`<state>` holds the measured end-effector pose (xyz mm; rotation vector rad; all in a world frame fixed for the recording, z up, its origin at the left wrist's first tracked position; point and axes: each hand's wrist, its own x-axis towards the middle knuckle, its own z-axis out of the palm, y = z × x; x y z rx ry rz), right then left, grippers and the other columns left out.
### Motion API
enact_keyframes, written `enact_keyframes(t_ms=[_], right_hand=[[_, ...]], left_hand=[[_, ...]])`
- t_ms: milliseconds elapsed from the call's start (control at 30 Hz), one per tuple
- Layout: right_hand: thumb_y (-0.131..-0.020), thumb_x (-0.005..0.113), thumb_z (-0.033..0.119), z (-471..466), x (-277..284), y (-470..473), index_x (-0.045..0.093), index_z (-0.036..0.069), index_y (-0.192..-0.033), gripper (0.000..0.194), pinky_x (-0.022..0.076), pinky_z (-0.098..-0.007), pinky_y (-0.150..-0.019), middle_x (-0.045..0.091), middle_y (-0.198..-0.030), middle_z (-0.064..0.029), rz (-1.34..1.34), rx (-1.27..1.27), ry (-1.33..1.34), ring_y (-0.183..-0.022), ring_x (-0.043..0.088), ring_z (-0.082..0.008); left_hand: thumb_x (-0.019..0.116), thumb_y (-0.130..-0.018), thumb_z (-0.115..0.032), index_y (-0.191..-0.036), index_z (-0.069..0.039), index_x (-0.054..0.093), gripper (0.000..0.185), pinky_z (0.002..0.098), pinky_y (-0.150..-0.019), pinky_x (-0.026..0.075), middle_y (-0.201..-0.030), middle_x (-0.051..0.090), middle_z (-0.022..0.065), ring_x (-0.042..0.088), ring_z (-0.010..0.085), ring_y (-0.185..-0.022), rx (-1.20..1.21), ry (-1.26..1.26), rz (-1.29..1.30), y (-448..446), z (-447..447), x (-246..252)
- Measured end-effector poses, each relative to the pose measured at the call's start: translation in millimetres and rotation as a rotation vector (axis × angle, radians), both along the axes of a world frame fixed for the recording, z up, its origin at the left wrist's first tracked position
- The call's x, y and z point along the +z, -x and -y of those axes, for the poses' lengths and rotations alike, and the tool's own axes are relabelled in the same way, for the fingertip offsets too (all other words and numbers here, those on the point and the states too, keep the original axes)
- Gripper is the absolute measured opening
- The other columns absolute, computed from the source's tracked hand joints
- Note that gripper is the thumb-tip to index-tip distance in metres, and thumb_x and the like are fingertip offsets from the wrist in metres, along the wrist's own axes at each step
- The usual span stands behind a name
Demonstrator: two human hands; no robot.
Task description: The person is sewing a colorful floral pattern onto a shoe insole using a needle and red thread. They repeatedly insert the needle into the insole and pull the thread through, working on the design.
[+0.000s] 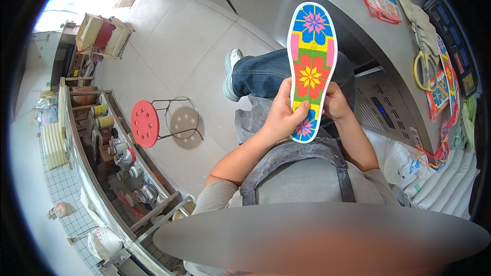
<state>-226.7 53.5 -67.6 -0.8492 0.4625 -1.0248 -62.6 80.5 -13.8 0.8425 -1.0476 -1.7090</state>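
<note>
An embroidered insole [310, 73] with a white rim is held face up before me, its toe end pointing away. Bright cross-stitch flowers in blue, pink, red and yellow cover it. My left hand [285, 113] grips its left edge near the heel, thumb on top and fingers underneath. Against the right edge is my right hand [336, 101], its fingers curled and their tips hidden behind the insole. Whether it pinches the edge or something small I cannot tell. A thin red thread seems to show beside it.
Yellow-handled scissors [424, 69], a cloth glove [416, 19] and more patterned insoles [439, 94] lie on the steel counter [345, 11] at right. Coloured threads [443, 142] hang off its edge. A red stool [145, 124] stands on the floor at left, near cluttered shelves [115, 153].
</note>
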Motion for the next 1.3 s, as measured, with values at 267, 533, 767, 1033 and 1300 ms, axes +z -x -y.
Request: enact_keyframes(t_ms=[267, 533, 767, 1033, 1300], right_hand=[[-0.085, 0.052, -0.003, -1, -10, 2, 0.064, -0.001, -0.102, 0.021, 0.0496, -0.0229, -0.066, 0.065, -0.1, -0.0092, -0.002, -0.02, -0.02, -0.083, 0.062, -0.0127], [-0.083, 0.057, -0.001, 0, -4, 7, 0.064, -0.001, -0.103, 0.021, 0.0492, -0.0232, -0.065, 0.063, -0.104, -0.007, -0.075, -0.025, 0.081, -0.082, 0.061, -0.0131], [-0.083, 0.06, 0.002, -1, 10, 12, 0.063, 0.0, -0.105, 0.022, 0.0458, -0.0199, -0.057, 0.062, -0.1, -0.0049, -0.166, 0.021, 0.022, -0.076, 0.059, -0.0081], [-0.085, 0.059, 0.003, -5, 8, 2, 0.059, 0.0, -0.109, 0.025, 0.0457, -0.019, -0.054, 0.065, -0.093, -0.0055, -0.063, -0.019, -0.121, -0.068, 0.059, -0.0066], [-0.085, 0.06, 0.004, 2, 3, -8, 0.059, 0.001, -0.108, 0.023, 0.0489, -0.0266, -0.079, 0.063, -0.103, -0.0061, -0.194, -0.028, -0.136, -0.089, 0.06, -0.0117]], left_hand=[[0.049, -0.087, 0.0, -0.123, -0.001, 0.026, 0.042, 0.0326, -0.075, 0.053, -0.108, 0.055, 0.014, 0.064, 0.023, -0.086, -0.054, 0.051, -0.027, 0, 2, -5], [0.05, -0.084, 0.002, -0.125, 0.0, 0.031, 0.044, 0.0257, -0.086, 0.043, -0.109, 0.052, 0.0071, 0.052, 0.01, -0.1, -0.035, -0.03, -0.056, 0, 0, 0], [0.048, -0.084, 0.003, -0.123, 0.0, 0.032, 0.043, 0.026, -0.086, 0.044, -0.109, 0.052, 0.0074, 0.052, 0.0107, -0.099, -0.023, -0.021, -0.069, 3, 0, -4], [0.05, -0.085, 0.001, -0.123, 0.0, 0.033, 0.041, 0.0271, -0.085, 0.046, -0.108, 0.053, 0.008, 0.055, 0.0116, -0.097, -0.037, -0.05, -0.081, 1, 1, -8], [0.06, -0.085, -0.01, -0.127, -0.005, 0.03, 0.051, 0.0346, -0.078, 0.053, -0.109, 0.057, 0.0129, 0.064, 0.0252, -0.088, -0.031, -0.152, -0.263, -4, 3, -8]])
